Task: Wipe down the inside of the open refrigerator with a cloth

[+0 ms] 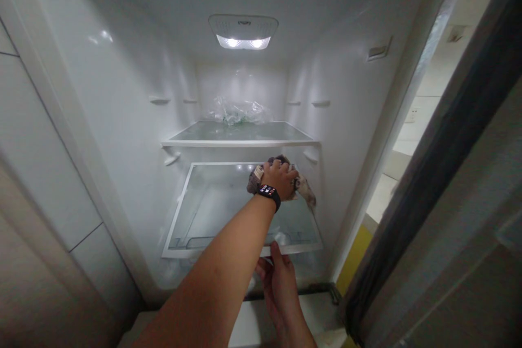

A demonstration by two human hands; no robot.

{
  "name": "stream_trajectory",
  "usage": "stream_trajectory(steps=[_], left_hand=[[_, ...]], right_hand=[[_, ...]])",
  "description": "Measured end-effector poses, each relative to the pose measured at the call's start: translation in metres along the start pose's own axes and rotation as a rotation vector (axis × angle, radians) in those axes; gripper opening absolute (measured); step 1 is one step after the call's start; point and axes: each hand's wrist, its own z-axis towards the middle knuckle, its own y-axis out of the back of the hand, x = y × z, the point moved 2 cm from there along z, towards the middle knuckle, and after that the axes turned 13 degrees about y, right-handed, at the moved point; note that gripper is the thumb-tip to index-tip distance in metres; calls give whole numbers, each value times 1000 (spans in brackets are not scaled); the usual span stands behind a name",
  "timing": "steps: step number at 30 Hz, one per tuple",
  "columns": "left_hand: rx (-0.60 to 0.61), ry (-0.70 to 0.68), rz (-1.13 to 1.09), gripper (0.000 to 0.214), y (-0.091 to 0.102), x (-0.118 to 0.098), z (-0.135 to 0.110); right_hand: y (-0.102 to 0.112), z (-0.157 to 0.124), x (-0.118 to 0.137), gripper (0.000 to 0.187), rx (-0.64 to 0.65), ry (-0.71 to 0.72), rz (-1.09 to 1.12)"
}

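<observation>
**Student:** What does the figure show of progress?

**Instructor:** The person's left hand (281, 178), wearing a dark wristwatch (269, 193), is closed around a crumpled cloth (304, 187) and presses it on the rear right part of the lower glass shelf (196, 212). The right hand (279, 274) grips that shelf's white front edge, thumb on top. Wiping appears to be in mid-course: whether the left half or the upper glass shelf (244, 131) has been wiped cannot be told.

**Student:** And the materials?

**Instructor:** Both shelves are flat, translucent glass in white plastic frames. The refrigerator walls (134, 92) are smooth, glossy and moulded with small ledges. A crinkled clear plastic bag (238, 111) lies at the back of the upper shelf, beneath the ceiling lamp (243, 42). The cloth looks soft, mottled brown-grey.
</observation>
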Motion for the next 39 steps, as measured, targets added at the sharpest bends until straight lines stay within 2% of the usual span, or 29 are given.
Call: stream_trajectory(steps=[5,10,15,22,26,30,32,34,39], left_hand=[[-12,103,26,39,2,26,16],[-25,129,72,42,9,49,11],[-26,183,135,44,19,79,-11],[-6,372,241,49,54,165,-60],[13,445,278,50,64,192,-76],[33,473,281,50,65,192,-84],[55,460,278,49,67,185,-97],[76,432,280,49,70,176,-119],[101,359,318,52,78,146,-200]], right_hand=[[-1,-1,2,65,15,9,-4],[0,-1,2,66,10,-2,-2],[0,1,3,67,15,-7,20],[-1,1,4,71,10,5,6],[0,2,3,68,18,16,8],[2,5,2,69,35,14,3],[4,6,2,69,47,10,0],[5,8,1,67,66,11,4],[6,9,-2,64,64,8,18]])
